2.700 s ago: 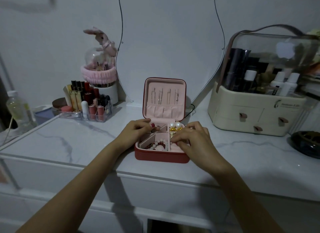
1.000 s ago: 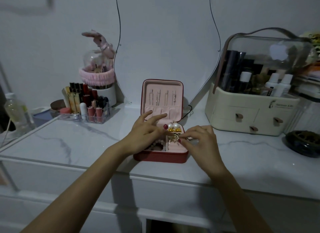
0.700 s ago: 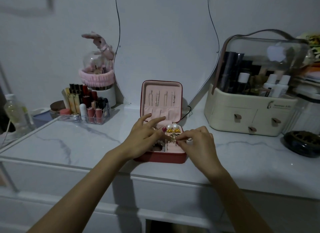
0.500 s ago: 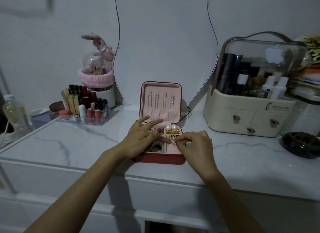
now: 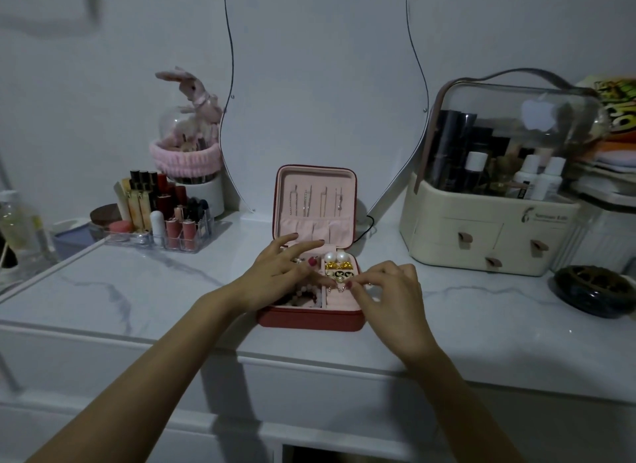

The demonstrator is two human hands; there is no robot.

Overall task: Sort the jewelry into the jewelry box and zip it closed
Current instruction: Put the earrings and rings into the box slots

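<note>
- Right hand (image 5: 389,292): fingers curled, thumb and forefinger pinching a small earring (image 5: 340,279) over the right-hand compartments of the jewelry box (image 5: 311,319).
- Left hand (image 5: 278,273): fingers spread and fairly straight, resting over the box's left compartments; the thumb meets the same earring at its left.
- Just beyond the fingertips: two pearl earrings (image 5: 336,257), then a gold piece (image 5: 339,265), then a black-and-white piece (image 5: 339,273).
- Under the left palm: a beaded bracelet (image 5: 304,294), partly hidden.
- Box lid (image 5: 315,204) stands open behind both hands; four chains hang inside it.
- Box sits on the marble counter (image 5: 137,290).
- Left of the hands: lipstick organizer (image 5: 161,221). Right: cosmetics case (image 5: 495,201) with three drawer tabs.
- Against 0.5 s ago: both hands keep their places, pinch unchanged.
</note>
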